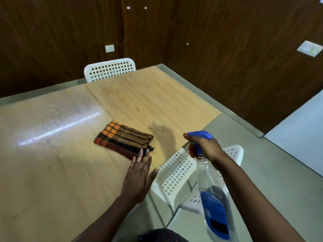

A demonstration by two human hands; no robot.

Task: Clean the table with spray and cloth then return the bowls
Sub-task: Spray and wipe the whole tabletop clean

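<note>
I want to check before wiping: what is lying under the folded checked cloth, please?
The checked cloth lies flat on the wooden table. Left hand fingertips touch its near edge. Whatever is beneath it is covered.

Far chair: white, perforated back, pushed in at the far edge of the tabletop. Near chair: white, perforated, standing on the grey floor beside the tabletop's right edge. Wall: dark wood panelling on two sides, carrying a pale switch plate and a tilted label. White panel: at right, resting on the floor.
</note>
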